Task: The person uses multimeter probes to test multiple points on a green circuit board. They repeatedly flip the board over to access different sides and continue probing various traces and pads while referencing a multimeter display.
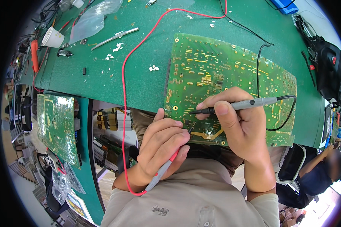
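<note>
A large green circuit board (231,68) lies at the table's near edge, its solder pads facing up. My right hand (242,125) pinches a grey and black test probe (254,103), its black tip pointing left over the lower left part of the board. A black lead curls from that probe's end. My left hand (165,140) is closed round a red and grey test probe (163,172); its thin tip points up and right at the board's near left area. I cannot tell whether either tip touches a pad.
A red lead (124,83) loops across the green table (147,53). White scraps, a metal strip (115,38), a white cup (53,37) and plastic bags lie at the far left. Another board (58,126) rests left. A black bag (327,68) and a seated person (318,178) are at right.
</note>
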`<state>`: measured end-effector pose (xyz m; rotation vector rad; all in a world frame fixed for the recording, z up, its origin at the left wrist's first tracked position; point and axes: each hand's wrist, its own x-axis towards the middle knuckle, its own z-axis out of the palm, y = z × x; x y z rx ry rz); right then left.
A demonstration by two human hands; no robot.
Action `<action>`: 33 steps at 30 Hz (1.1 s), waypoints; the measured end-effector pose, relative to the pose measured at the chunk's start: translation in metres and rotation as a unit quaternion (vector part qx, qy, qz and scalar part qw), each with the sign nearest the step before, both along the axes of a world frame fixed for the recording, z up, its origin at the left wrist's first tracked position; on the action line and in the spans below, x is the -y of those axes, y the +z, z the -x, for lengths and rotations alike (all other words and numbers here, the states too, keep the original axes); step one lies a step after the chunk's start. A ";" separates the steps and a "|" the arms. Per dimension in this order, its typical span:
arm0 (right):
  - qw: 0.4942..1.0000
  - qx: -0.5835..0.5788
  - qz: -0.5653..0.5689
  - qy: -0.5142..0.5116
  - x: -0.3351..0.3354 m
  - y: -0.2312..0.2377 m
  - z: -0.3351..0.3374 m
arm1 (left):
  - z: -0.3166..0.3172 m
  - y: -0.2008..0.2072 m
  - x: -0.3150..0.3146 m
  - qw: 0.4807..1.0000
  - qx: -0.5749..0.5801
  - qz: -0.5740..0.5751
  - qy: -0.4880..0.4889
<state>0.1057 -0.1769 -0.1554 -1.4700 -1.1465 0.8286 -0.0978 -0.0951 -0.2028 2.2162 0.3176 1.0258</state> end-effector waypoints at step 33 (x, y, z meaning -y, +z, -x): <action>0.994 0.095 0.046 0.035 -0.013 0.027 -0.004 | -0.002 0.011 0.000 1.000 -0.011 -0.001 0.024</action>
